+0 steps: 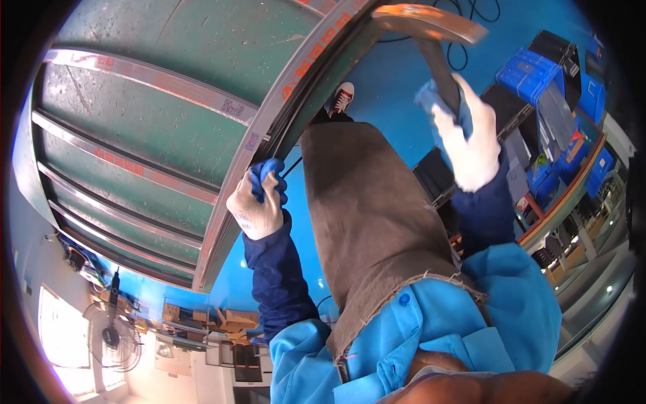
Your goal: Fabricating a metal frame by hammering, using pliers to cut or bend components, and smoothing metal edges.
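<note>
My right hand (pixel 468 138), in a white glove with a blue palm, is wrapped round the dark handle of a hammer (pixel 441 74). The hammer is raised to the right of the workbench edge, its orange-and-metal head near the top of the view and slightly blurred. My left hand (pixel 259 195), gloved alike, is closed at the near rail of a metal frame (pixel 232 158); what its fingers hold is hidden. Several grey metal bars of this frame, with orange print, span a scuffed green tabletop (pixel 151 138).
Blue crates (pixel 531 74) and dark bins stand on a rack at the right. Loose black cable (pixel 457 57) lies on the blue floor (pixel 393 87) beyond the hammer. A standing fan (pixel 111 333) and cardboard boxes (pixel 239 320) are at the lower left.
</note>
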The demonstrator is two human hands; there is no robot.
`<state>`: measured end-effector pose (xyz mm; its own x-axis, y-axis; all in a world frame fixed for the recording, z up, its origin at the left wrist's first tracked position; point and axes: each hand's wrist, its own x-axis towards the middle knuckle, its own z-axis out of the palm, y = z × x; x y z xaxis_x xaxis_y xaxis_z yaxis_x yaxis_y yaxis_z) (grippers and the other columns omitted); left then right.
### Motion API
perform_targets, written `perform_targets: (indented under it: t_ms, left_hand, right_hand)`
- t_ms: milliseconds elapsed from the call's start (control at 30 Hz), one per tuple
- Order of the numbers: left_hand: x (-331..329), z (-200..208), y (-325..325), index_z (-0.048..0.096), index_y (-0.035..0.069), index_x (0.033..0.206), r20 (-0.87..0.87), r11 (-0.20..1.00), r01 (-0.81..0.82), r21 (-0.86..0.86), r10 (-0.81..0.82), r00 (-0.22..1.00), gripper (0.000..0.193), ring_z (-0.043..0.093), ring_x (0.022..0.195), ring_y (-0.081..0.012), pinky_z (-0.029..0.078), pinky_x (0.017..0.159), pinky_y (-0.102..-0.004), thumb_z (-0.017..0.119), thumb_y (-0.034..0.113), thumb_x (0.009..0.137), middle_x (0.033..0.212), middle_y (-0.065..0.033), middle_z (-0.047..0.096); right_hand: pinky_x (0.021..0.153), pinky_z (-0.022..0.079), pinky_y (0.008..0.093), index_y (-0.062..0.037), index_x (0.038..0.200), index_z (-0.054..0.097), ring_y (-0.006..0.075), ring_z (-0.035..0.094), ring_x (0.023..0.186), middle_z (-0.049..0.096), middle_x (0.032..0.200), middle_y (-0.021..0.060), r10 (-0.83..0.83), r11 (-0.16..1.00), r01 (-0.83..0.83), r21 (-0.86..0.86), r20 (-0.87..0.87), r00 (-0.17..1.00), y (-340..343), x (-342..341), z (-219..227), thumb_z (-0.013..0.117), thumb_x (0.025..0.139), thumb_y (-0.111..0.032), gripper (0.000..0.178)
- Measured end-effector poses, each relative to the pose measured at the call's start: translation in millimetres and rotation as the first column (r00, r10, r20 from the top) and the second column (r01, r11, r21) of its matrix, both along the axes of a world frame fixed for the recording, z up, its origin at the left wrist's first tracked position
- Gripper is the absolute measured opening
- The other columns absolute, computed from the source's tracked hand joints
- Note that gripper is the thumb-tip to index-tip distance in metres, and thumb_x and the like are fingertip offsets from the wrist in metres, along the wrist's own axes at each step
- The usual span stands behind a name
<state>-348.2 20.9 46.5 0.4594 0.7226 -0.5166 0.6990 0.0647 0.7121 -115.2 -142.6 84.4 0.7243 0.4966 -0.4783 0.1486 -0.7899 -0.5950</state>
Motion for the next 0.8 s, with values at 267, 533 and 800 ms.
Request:
perform_targets:
  t_ms: [267, 533, 800]
  left_hand:
    - [0, -4, -2, 0.065, -0.001, 0.079, 0.033, 1.000, -0.022, 0.017, 0.021, 0.999, 0.019, 0.043, 0.038, -0.0104, 0.035, 0.040, -0.0211, 0.065, 0.018, 0.083, 0.051, -0.0025, 0.055]
    - [-6, -5, -3, 0.066, -0.003, 0.079, 0.040, 0.999, -0.032, 0.038, 0.030, 0.999, 0.027, 0.042, 0.036, -0.0101, 0.035, 0.037, -0.0202, 0.064, 0.024, 0.086, 0.051, -0.0039, 0.054]
    - [2, -5, -4, 0.066, -0.004, 0.080, 0.078, 0.996, -0.088, -0.011, 0.088, 0.993, 0.019, 0.043, 0.037, -0.0099, 0.035, 0.036, -0.0201, 0.070, 0.015, 0.080, 0.052, -0.0038, 0.055]
  right_hand:
    - [0.057, 0.046, 0.0368, -0.0057, 0.100, 0.055, 0.0281, 0.059, 0.057, 0.064, 0.072, 0.0103, 0.057, 0.998, -0.057, -0.006, 0.021, 0.998, 5, 3, 2, 0.060, 0.082, -0.008, 0.019]
    - [0.057, 0.045, 0.0384, -0.0045, 0.099, 0.054, 0.0308, 0.057, 0.056, 0.062, 0.069, 0.0128, 0.072, 0.997, -0.072, 0.004, 0.017, 0.997, 1, -8, 8, 0.061, 0.080, -0.008, 0.020]
    - [0.055, 0.045, 0.0392, -0.0038, 0.099, 0.054, 0.0317, 0.057, 0.054, 0.061, 0.068, 0.0135, 0.119, 0.993, -0.119, -0.007, -0.003, 0.993, -5, -8, -19, 0.062, 0.080, -0.007, 0.022]
